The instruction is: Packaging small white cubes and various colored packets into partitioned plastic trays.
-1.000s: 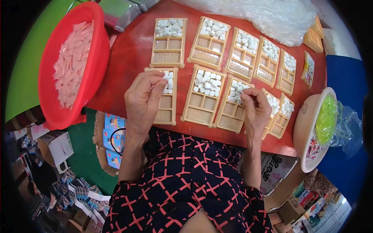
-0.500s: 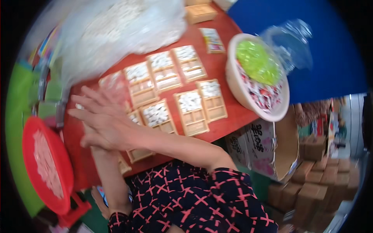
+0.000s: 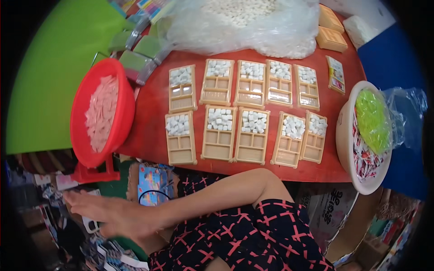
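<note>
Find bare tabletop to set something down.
Bare red tabletop lies between the red basin and the leftmost trays, and between the rightmost trays and the cream basin. Crowded: among the middle trays, and behind, where the plastic bag lies.

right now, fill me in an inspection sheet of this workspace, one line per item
Surface: glossy red tabletop
Work items: ten beige plastic compartment trays, two rows of five; small white cubes in each one's far compartment
Clutter: large clear plastic bag at the back; round red plastic basin left, round cream basin right
Hands: right hand blurred, fingers extended, off the table's near side; left hand cannot be made out
Cables: thin black curved loop below the table edge, possibly a cord
Surroundings: bright green surface left, dark blue surface right
</note>
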The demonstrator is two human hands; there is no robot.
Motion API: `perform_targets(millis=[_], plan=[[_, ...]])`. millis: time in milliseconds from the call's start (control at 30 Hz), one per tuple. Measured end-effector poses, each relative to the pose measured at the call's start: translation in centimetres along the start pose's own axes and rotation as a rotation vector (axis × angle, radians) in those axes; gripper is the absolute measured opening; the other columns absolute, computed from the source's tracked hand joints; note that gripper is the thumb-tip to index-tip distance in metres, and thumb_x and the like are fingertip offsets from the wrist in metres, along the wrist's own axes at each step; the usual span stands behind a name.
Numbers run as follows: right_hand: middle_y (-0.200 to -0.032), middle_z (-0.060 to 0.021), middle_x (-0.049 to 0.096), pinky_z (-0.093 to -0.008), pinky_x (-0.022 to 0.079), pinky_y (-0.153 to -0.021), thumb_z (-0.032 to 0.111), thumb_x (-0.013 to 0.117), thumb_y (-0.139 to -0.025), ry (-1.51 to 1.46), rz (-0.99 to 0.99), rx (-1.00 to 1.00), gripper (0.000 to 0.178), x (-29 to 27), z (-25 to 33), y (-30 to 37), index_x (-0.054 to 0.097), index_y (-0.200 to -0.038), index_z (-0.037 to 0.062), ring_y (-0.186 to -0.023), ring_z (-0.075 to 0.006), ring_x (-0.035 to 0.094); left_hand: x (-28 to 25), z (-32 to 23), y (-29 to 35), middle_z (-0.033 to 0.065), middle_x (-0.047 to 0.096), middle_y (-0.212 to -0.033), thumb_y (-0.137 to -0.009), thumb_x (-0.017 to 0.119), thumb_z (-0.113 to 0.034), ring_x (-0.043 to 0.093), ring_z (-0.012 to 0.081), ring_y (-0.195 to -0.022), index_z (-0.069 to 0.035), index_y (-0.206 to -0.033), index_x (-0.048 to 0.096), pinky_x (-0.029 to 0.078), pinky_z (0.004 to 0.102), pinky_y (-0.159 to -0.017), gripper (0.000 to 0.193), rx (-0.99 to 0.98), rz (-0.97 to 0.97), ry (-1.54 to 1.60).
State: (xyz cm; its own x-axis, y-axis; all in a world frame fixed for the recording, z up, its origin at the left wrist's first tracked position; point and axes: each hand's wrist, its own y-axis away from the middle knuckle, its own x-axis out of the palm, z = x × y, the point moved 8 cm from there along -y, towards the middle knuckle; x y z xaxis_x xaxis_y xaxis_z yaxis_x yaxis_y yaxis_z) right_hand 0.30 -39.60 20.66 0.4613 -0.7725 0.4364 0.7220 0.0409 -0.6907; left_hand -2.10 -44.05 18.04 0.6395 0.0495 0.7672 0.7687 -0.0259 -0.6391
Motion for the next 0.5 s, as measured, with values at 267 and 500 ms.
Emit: perform_targets(millis=[267, 500], plan=[[-0.139, -0.0156, 0.037, -0.0433, 0.024, -0.108, 0.054, 0.050, -0.080, 0.665, 0.319, 0.228, 0.073, -2.4, -9.3, 3.3, 0.036, -0.136, 0.0090, -0.125, -0.0364, 0.037, 1.5, -5.0, 4.1, 0.0190, 0.032, -0.141, -0.093, 0.043, -0.039, 0.032, 0.0281, -0.131, 0.001, -0.140, 0.021, 0.025, 0.0430, -0.107, 0.066, -0.459, -0.417, -0.677], [-0.132, -0.0094, 0.044, -0.0336, 0.037, -0.096, 0.034, 0.049, -0.090, -0.080, -0.412, 0.490, 0.052, -6.0, -6.3, 2.8, 0.041, -0.131, 0.0027, -0.115, -0.0213, 0.048, 3.9, 13.0, 1.9, 0.0141, 0.033, -0.141, -0.095, 0.032, -0.045, 0.034, 0.0290, -0.128, -0.006, -0.139, 0.025, 0.024, 0.0446, -0.108, 0.059, -0.361, -0.172, -0.557]])
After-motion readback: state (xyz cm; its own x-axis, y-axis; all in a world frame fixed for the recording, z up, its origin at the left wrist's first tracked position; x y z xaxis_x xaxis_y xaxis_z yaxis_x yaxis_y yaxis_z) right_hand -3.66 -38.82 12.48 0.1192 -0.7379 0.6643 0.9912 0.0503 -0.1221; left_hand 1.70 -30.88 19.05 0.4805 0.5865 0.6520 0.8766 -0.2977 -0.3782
